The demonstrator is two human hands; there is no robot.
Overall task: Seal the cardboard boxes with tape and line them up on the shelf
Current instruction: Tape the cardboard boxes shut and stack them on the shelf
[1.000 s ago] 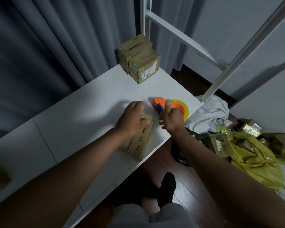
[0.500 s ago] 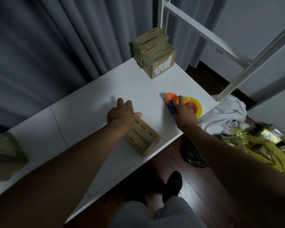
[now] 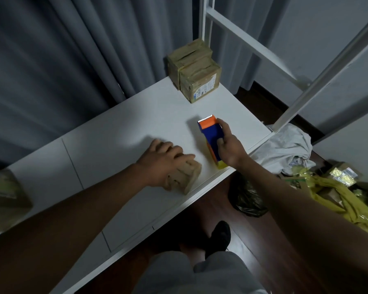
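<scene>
A small brown cardboard box (image 3: 189, 177) lies near the front edge of the white shelf (image 3: 115, 141). My left hand (image 3: 164, 162) rests on top of it, fingers curled over its upper edge. My right hand (image 3: 227, 145) grips the orange and blue tape dispenser (image 3: 210, 134), lifted off the shelf just right of the box, its toothed blade pointing away from me. Taped boxes (image 3: 197, 73) stand side by side at the shelf's far corner.
Grey curtains hang behind the shelf. White frame bars (image 3: 302, 96) rise at the right end. On the dark floor to the right lie a white cloth (image 3: 285, 147), yellow bags and more boxes (image 3: 338, 183), and a black bag (image 3: 246, 200). Another box (image 3: 4, 192) sits at far left.
My right hand closed on the tape dispenser and lifted it up from lying flat. My left hand turned the small box and shifted it slightly left on the shelf.
</scene>
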